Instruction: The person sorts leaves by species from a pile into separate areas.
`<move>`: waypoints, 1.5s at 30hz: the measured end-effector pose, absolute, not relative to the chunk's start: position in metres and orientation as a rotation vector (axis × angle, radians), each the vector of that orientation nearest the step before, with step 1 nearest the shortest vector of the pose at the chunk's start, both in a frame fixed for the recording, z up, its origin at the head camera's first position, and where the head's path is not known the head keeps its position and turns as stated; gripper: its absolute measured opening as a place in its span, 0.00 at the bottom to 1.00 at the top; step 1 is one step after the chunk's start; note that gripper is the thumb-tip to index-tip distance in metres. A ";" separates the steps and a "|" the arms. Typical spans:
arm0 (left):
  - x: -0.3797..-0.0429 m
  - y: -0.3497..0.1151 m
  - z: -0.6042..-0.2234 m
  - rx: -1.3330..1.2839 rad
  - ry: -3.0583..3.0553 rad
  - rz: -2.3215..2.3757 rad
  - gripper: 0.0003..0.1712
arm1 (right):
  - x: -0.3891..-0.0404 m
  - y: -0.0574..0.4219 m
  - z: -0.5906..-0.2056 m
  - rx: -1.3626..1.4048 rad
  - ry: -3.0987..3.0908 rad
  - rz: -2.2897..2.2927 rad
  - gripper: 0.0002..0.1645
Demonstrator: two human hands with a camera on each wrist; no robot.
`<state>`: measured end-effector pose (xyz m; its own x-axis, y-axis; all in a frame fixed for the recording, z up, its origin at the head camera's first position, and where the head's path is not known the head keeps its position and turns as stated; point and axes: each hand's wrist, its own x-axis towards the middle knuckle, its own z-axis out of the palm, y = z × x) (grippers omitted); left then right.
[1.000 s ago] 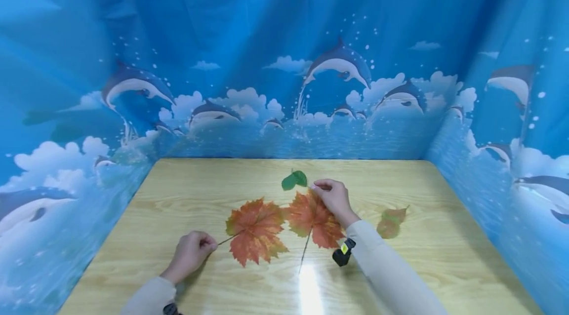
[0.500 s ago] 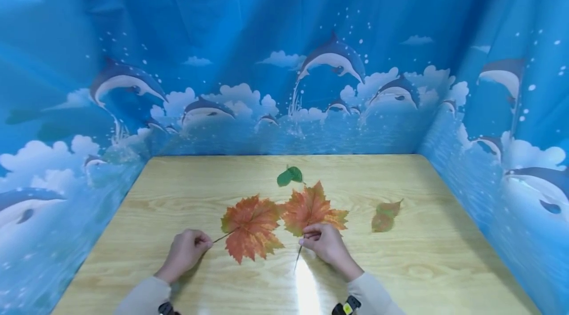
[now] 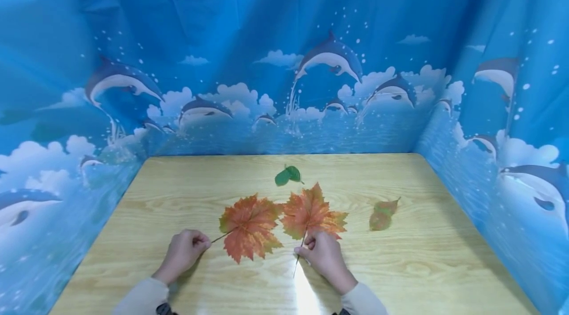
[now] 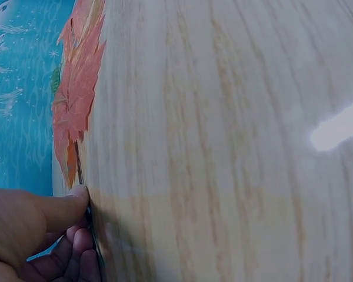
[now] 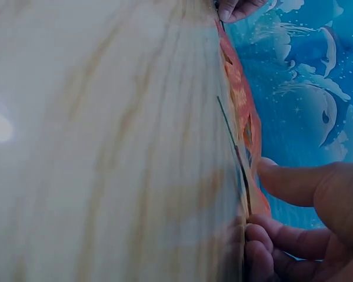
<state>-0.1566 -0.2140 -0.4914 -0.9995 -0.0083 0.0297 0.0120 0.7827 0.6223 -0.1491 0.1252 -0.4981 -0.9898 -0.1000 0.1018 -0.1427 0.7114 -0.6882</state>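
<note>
Two large orange-red maple leaves lie side by side on the wooden table, their edges meeting. My left hand pinches the dark stem of the left maple leaf between thumb and fingers; the left wrist view shows the thumb on that stem. Over the lower edge of the right maple leaf is my right hand, thumb and forefinger on either side of its stem. In the right wrist view a gap shows between the right thumb and forefinger.
Behind the maple leaves lie small green leaves. Small green-and-reddish leaves lie to the right. A blue dolphin-print curtain encloses the back and sides of the wooden table. Light glares on the table's front.
My right hand has come from the right maple leaf's far edge down to its stem; that leaf is now more fully visible. My left hand keeps its pinch. The head view has shifted slightly.
</note>
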 end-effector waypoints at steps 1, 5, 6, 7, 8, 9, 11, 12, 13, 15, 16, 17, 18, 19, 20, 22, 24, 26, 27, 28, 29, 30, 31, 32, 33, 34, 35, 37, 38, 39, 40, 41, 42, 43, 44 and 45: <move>-0.156 -0.214 -0.491 -0.004 -2.940 -1.026 0.05 | -0.149 0.124 -0.499 0.197 -2.848 1.139 0.15; -0.157 -0.214 -0.490 -0.014 -2.950 -1.024 0.05 | -0.150 0.122 -0.503 0.179 -2.830 1.077 0.14; -0.157 -0.214 -0.490 -0.011 -2.952 -1.023 0.05 | -0.150 0.121 -0.503 0.179 -2.826 1.060 0.13; -0.156 -0.215 -0.490 -0.008 -2.953 -1.023 0.05 | -0.149 0.121 -0.503 0.178 -2.823 1.046 0.13; -0.157 -0.215 -0.490 -0.008 -2.955 -1.022 0.05 | -0.150 0.121 -0.503 0.180 -2.819 1.037 0.13; -0.157 -0.215 -0.490 -0.006 -2.958 -1.021 0.05 | -0.149 0.121 -0.503 0.181 -2.815 1.032 0.12; -0.157 -0.215 -0.489 -0.002 -2.963 -1.031 0.05 | -0.149 0.121 -0.503 0.180 -2.814 1.027 0.12; -0.157 -0.215 -0.489 -0.003 -2.966 -1.034 0.05 | -0.149 0.121 -0.503 0.181 -2.812 1.027 0.12; -0.157 -0.214 -0.489 -0.003 -2.969 -1.040 0.05 | -0.149 0.121 -0.503 0.173 -2.813 1.034 0.11; -0.158 -0.214 -0.489 -0.006 -2.972 -1.047 0.04 | -0.148 0.121 -0.503 0.161 -2.814 1.055 0.11; -0.158 -0.214 -0.489 -0.007 -2.971 -1.050 0.04 | -0.149 0.121 -0.503 0.157 -2.816 1.061 0.11; -0.158 -0.214 -0.489 -0.010 -2.970 -1.049 0.05 | -0.149 0.121 -0.503 0.152 -2.817 1.070 0.11; -0.158 -0.214 -0.489 -0.012 -2.967 -1.046 0.05 | -0.149 0.121 -0.503 0.150 -2.819 1.078 0.11; -0.158 -0.214 -0.489 -0.015 -2.964 -1.048 0.05 | -0.150 0.121 -0.503 0.144 -2.822 1.088 0.11; -0.158 -0.214 -0.490 -0.018 -2.962 -1.045 0.05 | -0.150 0.122 -0.503 0.145 -2.824 1.091 0.11; -0.158 -0.214 -0.490 -0.027 -2.958 -1.043 0.05 | -0.150 0.122 -0.503 0.146 -2.829 1.094 0.11; -0.158 -0.214 -0.491 -0.042 -2.954 -1.035 0.05 | -0.150 0.122 -0.502 0.143 -2.835 1.102 0.11; -0.157 -0.213 -0.491 -0.047 -2.954 -1.028 0.05 | -0.150 0.122 -0.502 0.143 -2.840 1.110 0.11; -0.157 -0.213 -0.491 -0.049 -2.952 -1.025 0.06 | -0.149 0.122 -0.502 0.142 -2.844 1.114 0.11; -0.157 -0.213 -0.491 -0.050 -2.952 -1.020 0.06 | -0.149 0.122 -0.502 0.139 -2.847 1.118 0.11; -0.156 -0.213 -0.490 -0.056 -2.949 -1.020 0.06 | -0.149 0.122 -0.502 0.138 -2.848 1.122 0.11; -0.156 -0.214 -0.490 -0.053 -2.950 -1.020 0.05 | -0.149 0.123 -0.502 0.138 -2.849 1.127 0.11; -0.155 -0.214 -0.489 -0.053 -2.949 -1.023 0.05 | -0.149 0.123 -0.502 0.140 -2.849 1.132 0.11; -0.155 -0.214 -0.489 -0.053 -2.949 -1.028 0.05 | -0.148 0.123 -0.502 0.141 -2.849 1.135 0.11; -0.154 -0.214 -0.488 -0.047 -2.953 -1.034 0.04 | -0.148 0.123 -0.502 0.142 -2.849 1.141 0.11; -0.154 -0.215 -0.487 -0.043 -2.956 -1.041 0.04 | -0.148 0.124 -0.502 0.145 -2.847 1.145 0.11; -0.154 -0.215 -0.486 -0.038 -2.957 -1.056 0.04 | -0.148 0.124 -0.502 0.150 -2.846 1.146 0.11; -0.154 -0.214 -0.481 -0.013 -2.967 -1.081 0.02 | -0.148 0.124 -0.502 0.166 -2.841 1.146 0.11; -0.154 -0.213 -0.478 0.000 -2.967 -1.095 0.03 | -0.147 0.124 -0.501 0.174 -2.838 1.143 0.11; -0.154 -0.212 -0.476 0.007 -2.966 -1.108 0.03 | -0.147 0.125 -0.501 0.181 -2.836 1.143 0.11; -0.154 -0.211 -0.472 0.013 -2.960 -1.129 0.04 | -0.147 0.125 -0.501 0.187 -2.836 1.139 0.11; -0.155 -0.209 -0.469 0.019 -2.952 -1.149 0.04 | -0.148 0.125 -0.500 0.195 -2.835 1.138 0.12; -0.155 -0.206 -0.466 0.016 -2.941 -1.166 0.05 | -0.148 0.126 -0.500 0.204 -2.836 1.138 0.12; -0.155 -0.203 -0.464 0.018 -2.928 -1.191 0.05 | -0.148 0.126 -0.499 0.208 -2.838 1.139 0.12; -0.155 -0.199 -0.462 0.006 -2.913 -1.206 0.05 | -0.148 0.127 -0.499 0.214 -2.843 1.139 0.12; -0.156 -0.196 -0.461 -0.001 -2.899 -1.224 0.05 | -0.149 0.128 -0.499 0.220 -2.849 1.143 0.12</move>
<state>-0.1555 -0.1957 -0.4605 -1.0000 0.0024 -0.0048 -0.0018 0.6974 0.7166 -0.1486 0.1276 -0.4986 -0.9877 -0.1086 0.1127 -0.1564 0.7143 -0.6822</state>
